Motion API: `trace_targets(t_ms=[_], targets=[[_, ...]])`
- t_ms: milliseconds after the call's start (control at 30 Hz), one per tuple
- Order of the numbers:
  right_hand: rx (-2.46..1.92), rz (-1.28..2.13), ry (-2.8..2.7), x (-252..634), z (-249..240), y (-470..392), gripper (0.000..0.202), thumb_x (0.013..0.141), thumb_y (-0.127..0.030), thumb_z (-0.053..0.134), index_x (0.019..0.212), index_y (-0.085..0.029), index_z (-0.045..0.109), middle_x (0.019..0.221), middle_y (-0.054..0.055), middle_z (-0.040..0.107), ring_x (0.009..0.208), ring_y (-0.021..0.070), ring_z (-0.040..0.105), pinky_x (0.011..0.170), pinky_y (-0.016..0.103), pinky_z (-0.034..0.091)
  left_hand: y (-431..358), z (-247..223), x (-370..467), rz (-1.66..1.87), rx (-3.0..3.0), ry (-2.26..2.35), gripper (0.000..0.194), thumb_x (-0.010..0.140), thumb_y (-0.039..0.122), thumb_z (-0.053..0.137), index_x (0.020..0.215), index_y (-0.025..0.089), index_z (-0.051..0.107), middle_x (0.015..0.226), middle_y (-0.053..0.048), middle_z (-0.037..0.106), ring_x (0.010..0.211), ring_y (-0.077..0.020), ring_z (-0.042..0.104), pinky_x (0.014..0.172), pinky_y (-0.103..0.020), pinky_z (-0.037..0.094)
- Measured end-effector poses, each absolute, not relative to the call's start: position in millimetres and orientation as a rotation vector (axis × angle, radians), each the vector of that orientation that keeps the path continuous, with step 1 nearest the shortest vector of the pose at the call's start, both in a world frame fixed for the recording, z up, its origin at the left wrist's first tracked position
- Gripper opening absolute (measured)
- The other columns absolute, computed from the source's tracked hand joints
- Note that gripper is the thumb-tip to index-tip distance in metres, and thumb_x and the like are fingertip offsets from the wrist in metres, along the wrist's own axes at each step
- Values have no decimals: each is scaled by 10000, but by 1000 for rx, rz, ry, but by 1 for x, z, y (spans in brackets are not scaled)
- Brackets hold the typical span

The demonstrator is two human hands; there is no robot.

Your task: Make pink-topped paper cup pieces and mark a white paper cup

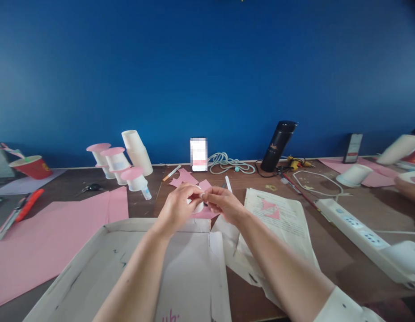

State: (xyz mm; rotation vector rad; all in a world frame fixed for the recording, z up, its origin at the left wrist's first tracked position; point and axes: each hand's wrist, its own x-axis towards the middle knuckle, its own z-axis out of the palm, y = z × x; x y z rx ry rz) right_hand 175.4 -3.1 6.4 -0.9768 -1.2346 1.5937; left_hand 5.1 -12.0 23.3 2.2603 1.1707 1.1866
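Observation:
My left hand [180, 203] and my right hand [224, 203] meet above the far edge of a shallow white box lid [133, 259]. Their fingertips are pinched close together. Below the left fingers shows part of a small white rounded thing [196, 206]; its kind is mostly hidden. The fingers of my right hand are closed beside it, and what they pinch is too small to name. Pink paper [207, 213] lies just under the hands. Beyond them are pink paper scraps [184, 178] with cut-out edges.
Paper cups with pink discs [132, 176] and stacked white cups [137, 152] stand left. Pink sheets [69, 228] and a red-handled cutter [23, 212] lie nearer. A phone [198, 154], black flask [277, 145], printed paper [281, 223] and power strip [355, 228] surround the hands. Another person's hand [410, 190] shows far right.

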Motion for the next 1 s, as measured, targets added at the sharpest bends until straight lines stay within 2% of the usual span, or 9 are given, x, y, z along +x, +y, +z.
trace_targets(t_ms=[200,433,800,1000], targets=[[-1018,1573,-1311,179,6,-2,244,657,-376,742,669,-174,606,533,-68,497,452,45,350,456,218,206,-15,24,8,1121,2322,1163,129,817,157,563,850,221,670,920,-33,659,859,-168,610,794,-313,479],[-1026,1513,-1363,179,-10,3,256,660,-405,748,688,-164,666,498,-58,516,437,57,403,447,219,252,-15,28,4,985,2387,1164,170,788,82,524,773,213,631,894,-6,643,840,-149,594,753,-275,455],[-1072,1468,-1303,175,-2,0,291,591,-436,796,653,-166,706,545,-14,606,447,63,430,433,216,313,-17,32,0,1054,2301,1144,144,786,113,538,787,214,640,882,-17,655,832,-158,597,740,-288,468],[-1053,1384,-1310,173,2,-1,315,661,-473,749,654,-162,696,551,-8,598,428,55,420,431,220,302,-14,32,-4,1175,2208,1184,100,808,170,579,865,213,649,893,-17,651,825,-143,601,720,-268,476]])
